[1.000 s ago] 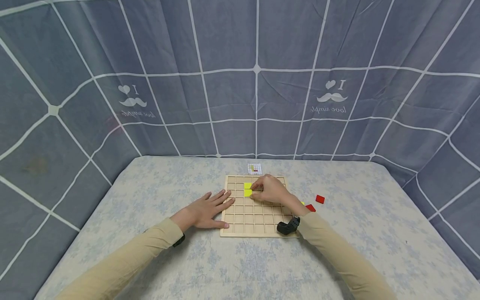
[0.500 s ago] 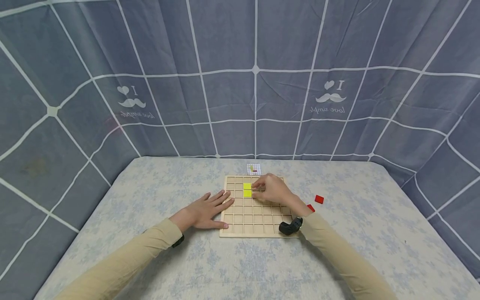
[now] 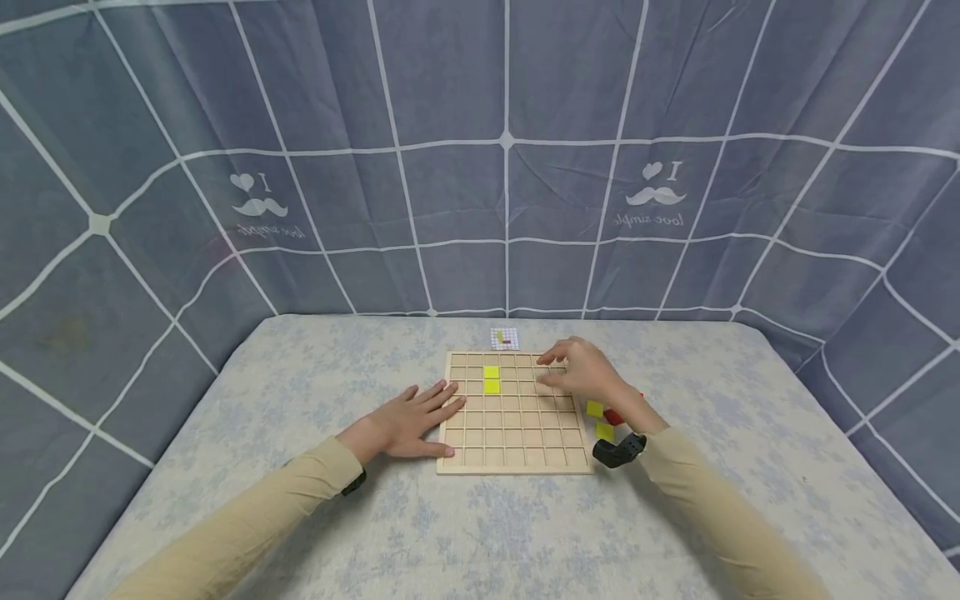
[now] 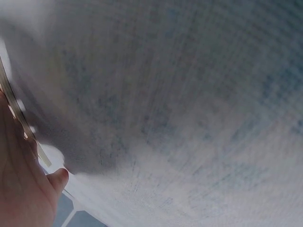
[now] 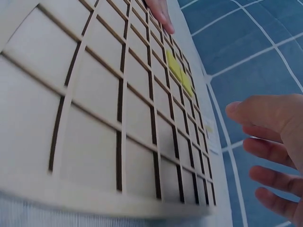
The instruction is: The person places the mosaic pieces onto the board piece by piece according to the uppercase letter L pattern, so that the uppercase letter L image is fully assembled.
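A wooden grid board point(image 3: 517, 435) lies on the table. My left hand point(image 3: 412, 425) rests with spread, straight fingers on its left edge; the left wrist view shows part of that hand point(image 4: 23, 182) beside the board's rim. Two yellow square tiles, a far one point(image 3: 491, 372) and a near one point(image 3: 492, 387), sit in neighbouring cells of one column. Above the board's right side hovers my right hand point(image 3: 591, 372), fingers apart and holding nothing. In the right wrist view its thumb and loosely bent fingers point(image 5: 272, 142) have a gap between them.
Right of the board lie loose yellow tiles, one farther back point(image 3: 595, 409) and one nearer point(image 3: 604, 432), with a red tile point(image 3: 613, 417) beside them, partly behind my right forearm. A small printed grid card point(image 3: 505, 338) lies behind the board. A grey-blue curtain point(image 3: 450, 200) encloses the table.
My right hand has moved right, away from the two yellow tiles, which stay in their cells. Loose yellow tiles beside the board have come into view. The left hand stays put.
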A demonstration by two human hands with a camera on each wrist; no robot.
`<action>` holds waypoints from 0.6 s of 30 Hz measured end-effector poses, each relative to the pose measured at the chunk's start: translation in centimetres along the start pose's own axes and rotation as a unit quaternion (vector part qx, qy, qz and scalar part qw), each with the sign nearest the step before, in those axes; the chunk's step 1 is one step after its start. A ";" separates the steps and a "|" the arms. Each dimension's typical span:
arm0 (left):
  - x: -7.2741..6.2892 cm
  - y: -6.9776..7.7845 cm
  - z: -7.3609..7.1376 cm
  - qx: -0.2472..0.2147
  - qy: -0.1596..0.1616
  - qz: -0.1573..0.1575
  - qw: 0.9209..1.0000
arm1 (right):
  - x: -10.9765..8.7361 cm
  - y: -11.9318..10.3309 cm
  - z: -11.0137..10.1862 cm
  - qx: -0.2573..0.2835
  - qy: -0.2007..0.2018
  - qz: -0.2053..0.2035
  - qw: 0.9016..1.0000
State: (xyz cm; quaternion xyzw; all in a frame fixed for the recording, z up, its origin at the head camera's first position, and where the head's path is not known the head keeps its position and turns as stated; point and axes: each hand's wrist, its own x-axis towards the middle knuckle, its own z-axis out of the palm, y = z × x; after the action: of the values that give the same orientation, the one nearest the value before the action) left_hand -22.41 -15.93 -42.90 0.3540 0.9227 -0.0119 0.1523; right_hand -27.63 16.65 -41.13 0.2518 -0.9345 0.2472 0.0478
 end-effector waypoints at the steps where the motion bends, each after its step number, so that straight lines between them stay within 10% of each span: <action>1: 0.0 0.0 0.0 -0.001 -0.001 0.000 1.000 | -0.3 0.3 -0.2 -0.004 0.001 0.005 1.000; 18: 0.4 -0.5 0.8 0.011 0.017 0.009 1.000 | -5.1 4.7 -2.3 -0.041 0.005 0.011 0.999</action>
State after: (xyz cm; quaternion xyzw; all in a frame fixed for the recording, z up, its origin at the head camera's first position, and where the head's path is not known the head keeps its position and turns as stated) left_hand -22.79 -16.21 -43.84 0.3644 0.9216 -0.0144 0.1332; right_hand -25.56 23.57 -42.25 0.2380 -0.9463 0.2106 0.0600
